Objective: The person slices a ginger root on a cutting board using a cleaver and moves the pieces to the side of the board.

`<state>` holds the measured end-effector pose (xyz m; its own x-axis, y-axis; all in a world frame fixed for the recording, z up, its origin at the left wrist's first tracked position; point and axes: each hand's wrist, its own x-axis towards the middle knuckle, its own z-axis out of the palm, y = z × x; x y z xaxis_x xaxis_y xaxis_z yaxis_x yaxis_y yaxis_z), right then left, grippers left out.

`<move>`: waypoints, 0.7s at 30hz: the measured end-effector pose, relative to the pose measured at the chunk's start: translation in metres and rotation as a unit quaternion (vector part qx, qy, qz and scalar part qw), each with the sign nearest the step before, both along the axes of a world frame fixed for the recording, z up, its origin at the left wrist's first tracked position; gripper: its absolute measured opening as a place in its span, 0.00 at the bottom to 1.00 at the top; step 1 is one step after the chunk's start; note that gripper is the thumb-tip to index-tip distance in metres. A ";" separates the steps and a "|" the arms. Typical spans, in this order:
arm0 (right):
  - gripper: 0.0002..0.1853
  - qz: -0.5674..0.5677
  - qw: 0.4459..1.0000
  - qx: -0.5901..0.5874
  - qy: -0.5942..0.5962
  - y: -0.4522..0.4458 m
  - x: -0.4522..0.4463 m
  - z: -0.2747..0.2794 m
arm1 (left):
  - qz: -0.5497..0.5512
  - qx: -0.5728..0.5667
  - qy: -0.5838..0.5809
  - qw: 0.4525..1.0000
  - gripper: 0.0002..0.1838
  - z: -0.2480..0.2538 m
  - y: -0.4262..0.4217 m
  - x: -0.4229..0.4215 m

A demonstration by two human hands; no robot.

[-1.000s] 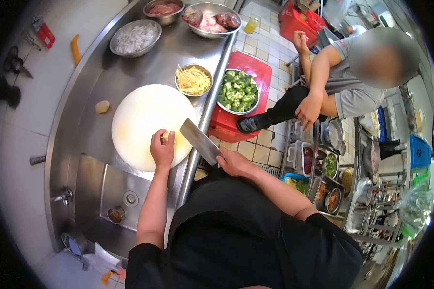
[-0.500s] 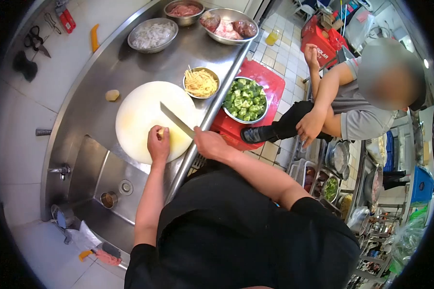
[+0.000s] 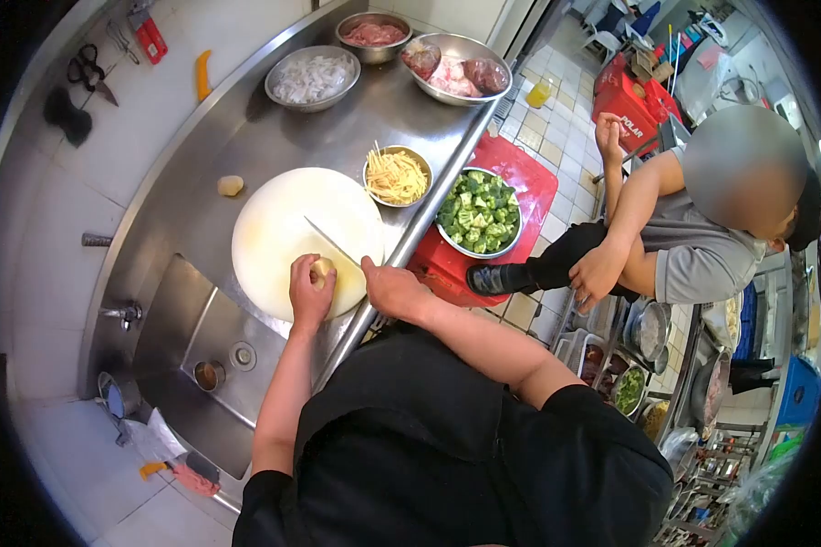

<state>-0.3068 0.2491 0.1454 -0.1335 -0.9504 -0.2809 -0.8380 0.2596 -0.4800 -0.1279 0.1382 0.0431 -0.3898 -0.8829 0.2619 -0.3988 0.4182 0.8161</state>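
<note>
My left hand [image 3: 306, 294] is closed around a pale yellow vegetable piece [image 3: 321, 268], perhaps peeled potato or ginger, on the round white cutting board [image 3: 269, 214]. My right hand [image 3: 397, 292] grips a kitchen knife [image 3: 331, 241], its handle hidden in the fist. The blade appears almost edge-on and reaches over the board, just beyond the piece and apart from it. Thin yellow strips [image 3: 396, 176] fill a small metal bowl beside the board's far right edge. A similar pale lump [image 3: 230, 186] lies on the steel counter left of the board.
Metal bowls of whitish slices [image 3: 313, 77], red meat [image 3: 374, 35] and bagged meat [image 3: 456, 73] stand at the counter's far end. A sink [image 3: 214, 319] lies at left. Broccoli [image 3: 477, 211] fills a bowl on a red stand [image 3: 531, 173]. Another person [image 3: 648, 210] sits at right.
The knife blade has turned from showing its broad side to nearly edge-on. My left fingers have shifted, leaving more of the vegetable piece visible. The whole view has moved slightly.
</note>
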 end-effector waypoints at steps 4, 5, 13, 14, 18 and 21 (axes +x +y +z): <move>0.14 0.011 1.000 -0.010 0.000 -0.001 -0.002 -0.003 | -0.004 0.020 -0.010 1.000 0.23 0.001 -0.001 0.002; 0.14 0.009 1.000 -0.002 -0.002 -0.002 -0.002 -0.003 | -0.001 0.020 -0.010 1.000 0.23 0.001 0.000 0.002; 0.14 0.002 1.000 -0.008 -0.010 -0.001 -0.004 -0.006 | 0.007 0.018 -0.005 1.000 0.23 0.002 0.000 0.000; 0.14 0.001 1.000 -0.009 -0.009 -0.001 -0.002 -0.006 | 0.006 0.018 -0.004 1.000 0.23 0.002 0.000 0.001; 0.14 -0.001 1.000 -0.004 0.001 0.001 0.000 -0.003 | 0.002 0.008 0.012 1.000 0.23 0.001 0.001 0.000; 0.14 -0.004 1.000 -0.007 0.011 0.003 0.001 -0.005 | 0.000 0.008 0.005 1.000 0.23 0.001 0.002 0.001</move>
<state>-0.3056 0.2519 0.1400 -0.1476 -0.9532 -0.2640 -0.8463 0.2598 -0.4650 -0.1268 0.1400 0.0440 -0.3873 -0.8869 0.2518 -0.3901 0.4051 0.8269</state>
